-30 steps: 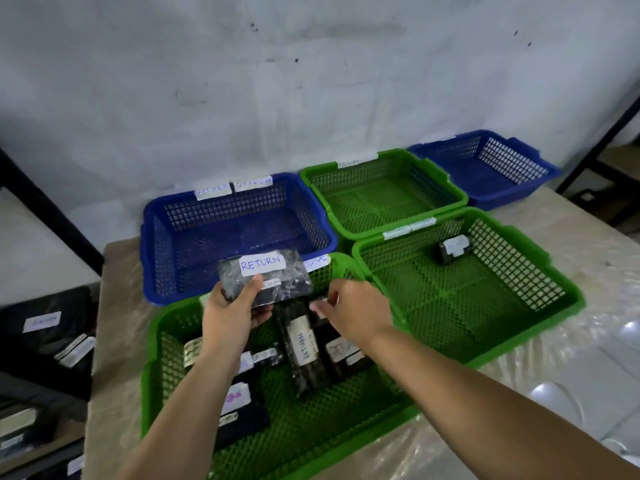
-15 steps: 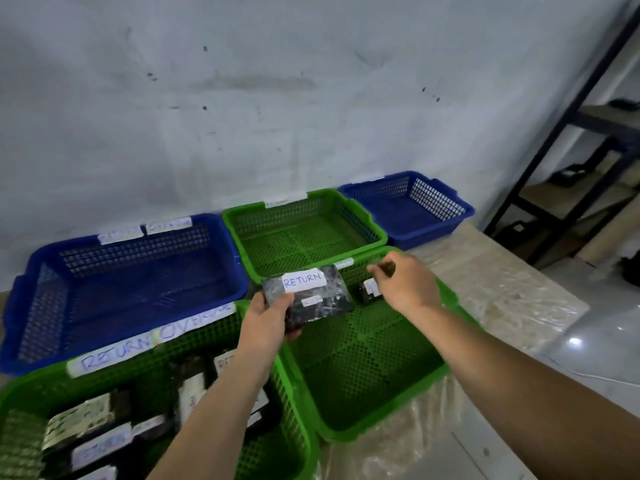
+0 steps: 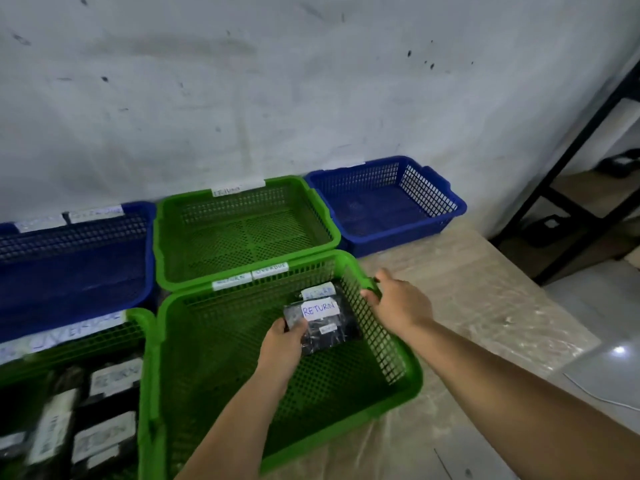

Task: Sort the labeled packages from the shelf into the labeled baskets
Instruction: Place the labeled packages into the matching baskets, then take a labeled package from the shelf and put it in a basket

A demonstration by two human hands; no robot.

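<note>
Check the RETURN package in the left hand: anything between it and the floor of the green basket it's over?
Nothing visible blocks it. The left hand holds the RETURN package inside the near green basket, above open mesh floor. One other package lies just behind it toward the back wall. The right hand grips the right rim, outside the drop path.

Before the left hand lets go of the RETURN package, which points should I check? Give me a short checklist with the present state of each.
1. Left hand holds the RETURN package: ok.
2. Package label reads RETURN: ok.
3. Package is over the near green basket: ok.
4. Basket's tags match the package: cannot tell, blurred.
5. Right hand steadies the basket's right rim: ok.
6. Another package already lies behind it: ok.
</note>
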